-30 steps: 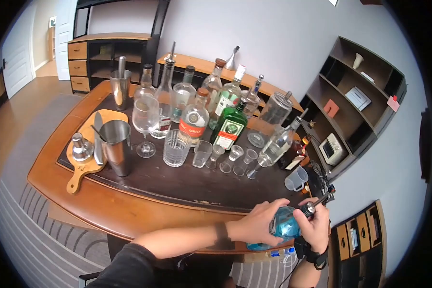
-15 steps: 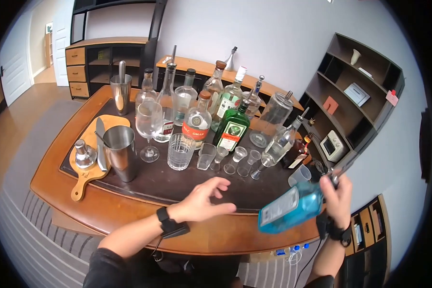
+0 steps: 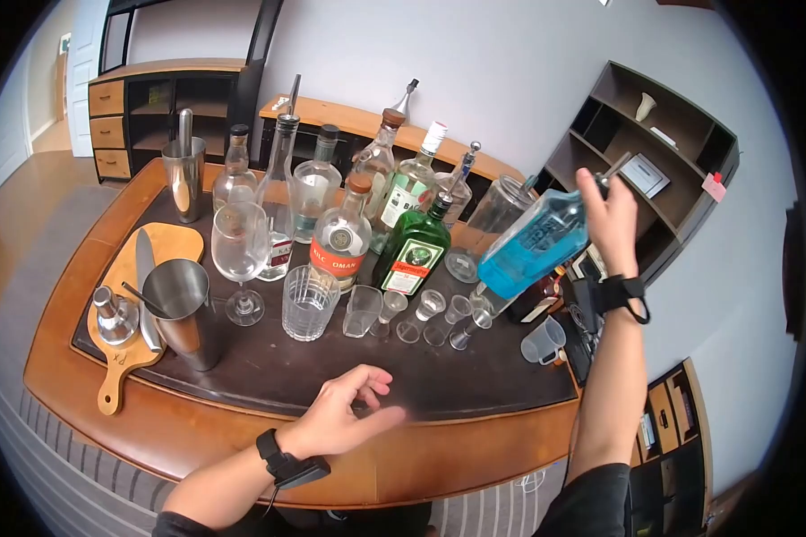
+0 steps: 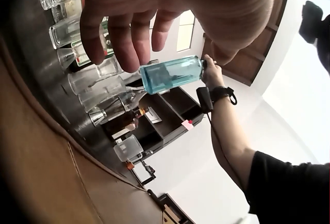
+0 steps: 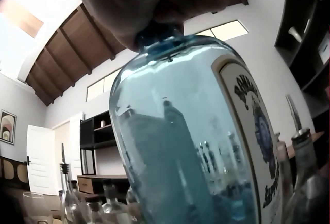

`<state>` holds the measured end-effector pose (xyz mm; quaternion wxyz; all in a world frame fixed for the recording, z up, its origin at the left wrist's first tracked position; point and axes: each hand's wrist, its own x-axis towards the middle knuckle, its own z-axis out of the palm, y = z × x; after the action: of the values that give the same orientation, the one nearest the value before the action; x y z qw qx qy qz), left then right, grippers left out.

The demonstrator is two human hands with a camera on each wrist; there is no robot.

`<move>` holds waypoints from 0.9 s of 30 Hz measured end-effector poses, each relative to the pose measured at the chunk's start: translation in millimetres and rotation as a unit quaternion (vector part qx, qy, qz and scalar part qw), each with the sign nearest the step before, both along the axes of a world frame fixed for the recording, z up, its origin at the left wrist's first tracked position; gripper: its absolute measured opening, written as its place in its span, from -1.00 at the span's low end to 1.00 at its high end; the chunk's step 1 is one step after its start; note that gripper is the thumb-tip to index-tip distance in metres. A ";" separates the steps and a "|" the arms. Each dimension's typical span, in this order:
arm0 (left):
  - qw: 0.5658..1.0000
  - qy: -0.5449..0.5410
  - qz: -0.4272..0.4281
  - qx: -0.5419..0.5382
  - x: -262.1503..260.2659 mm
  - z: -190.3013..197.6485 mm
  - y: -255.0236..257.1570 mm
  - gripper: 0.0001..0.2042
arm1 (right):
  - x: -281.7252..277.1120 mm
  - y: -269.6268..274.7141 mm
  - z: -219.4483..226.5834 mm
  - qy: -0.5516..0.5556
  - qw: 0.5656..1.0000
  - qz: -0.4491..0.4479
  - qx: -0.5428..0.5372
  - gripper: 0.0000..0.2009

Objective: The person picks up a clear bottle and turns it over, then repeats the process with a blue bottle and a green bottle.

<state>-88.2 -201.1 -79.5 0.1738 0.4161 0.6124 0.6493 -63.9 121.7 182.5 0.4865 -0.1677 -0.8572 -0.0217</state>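
My right hand (image 3: pixel 613 224) grips a blue glass bottle (image 3: pixel 537 243) by its neck, a metal pourer sticking out past the fingers. The bottle is tilted in the air, base toward the left, over the right part of the bar top. Up close in the right wrist view, the blue bottle (image 5: pixel 170 131) shows clear blue glass and a printed label. Nothing is in my left hand (image 3: pixel 345 413), which hovers above the table's front with fingers loosely bent. Nearest to it stand a cut-glass tumbler (image 3: pixel 311 304) and a small square glass (image 3: pixel 362 311).
Behind the glasses stand several bottles, among them a green bottle (image 3: pixel 414 255). At left are a metal shaker tin (image 3: pixel 184 313) and a wooden board (image 3: pixel 177 246) bearing a knife and a shaker top. A plastic measuring jug (image 3: pixel 543 341) sits near the right edge, past several small glasses.
The blue bottle has left my left hand and risen with my right hand, up over the table's right side. My left hand has drawn back to the left and relaxed.
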 end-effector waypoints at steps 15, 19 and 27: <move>0.999 0.024 0.026 0.018 -1.6 0.8 -0.3 -0.58 | -82.6 22.7 -84.6 -0.061 0.992 -0.092 -0.062 -0.44; 0.999 0.032 0.025 0.006 -1.1 2.6 -1.1 -0.62 | -90.0 13.7 -94.3 -0.057 0.988 -0.119 -0.083 -0.43; 0.999 0.034 0.026 0.011 -1.7 2.5 -2.1 -0.60 | -98.2 11.5 -107.3 -0.047 0.979 -0.157 -0.120 -0.42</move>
<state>-90.0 -203.1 -77.1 0.1311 0.4240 0.6214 0.6456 -162.1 133.2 75.2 0.4123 -0.3561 -0.8386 -0.0032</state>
